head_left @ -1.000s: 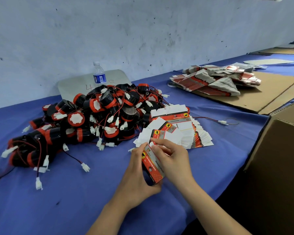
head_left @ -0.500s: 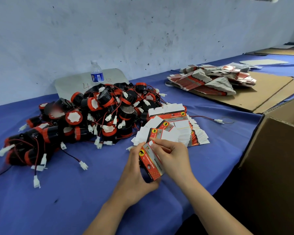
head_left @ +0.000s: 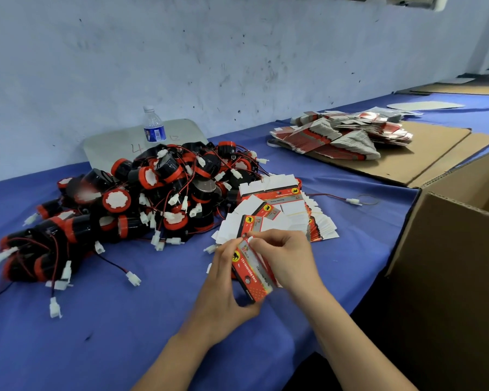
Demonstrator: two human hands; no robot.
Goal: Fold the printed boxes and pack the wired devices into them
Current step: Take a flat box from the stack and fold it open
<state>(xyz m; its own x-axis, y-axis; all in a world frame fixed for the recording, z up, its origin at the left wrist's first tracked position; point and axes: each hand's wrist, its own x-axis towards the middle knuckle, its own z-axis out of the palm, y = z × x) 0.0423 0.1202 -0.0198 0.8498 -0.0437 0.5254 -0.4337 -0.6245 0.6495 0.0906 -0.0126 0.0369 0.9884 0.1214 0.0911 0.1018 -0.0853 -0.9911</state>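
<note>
The head view shows the work at an early stage. On the left lies a big pile of devices [head_left: 130, 204], black and red with white plugs on thin wires; none of them appears packed. Behind the pile a bottle [head_left: 153, 127] stands in front of a grey board [head_left: 110, 142] that leans on the wall. In the middle, a fanned stack of flat boxes [head_left: 283, 213] waits just beside the pile, not yet folded. In front of it the left hand [head_left: 220, 289] grips one box [head_left: 251, 273] from the left side and below, fingers curled round it, while the right hand [head_left: 285, 255] pinches its top end, probably to tuck in a flap. This box is held a little above the cloth, tilted, and it looks opened into shape but not yet filled. So, by judgement, nearly all of the folding and all of the packing visible here is left.

The table carries a blue cloth [head_left: 124, 334]. Further right, a second heap of flat boxes [head_left: 342, 136] rests on cardboard sheets [head_left: 424, 153], and one loose wire [head_left: 336, 197] lies alone. At the right edge stands an open carton [head_left: 449, 277]. The wall [head_left: 237, 52] behind is pale and scuffed
</note>
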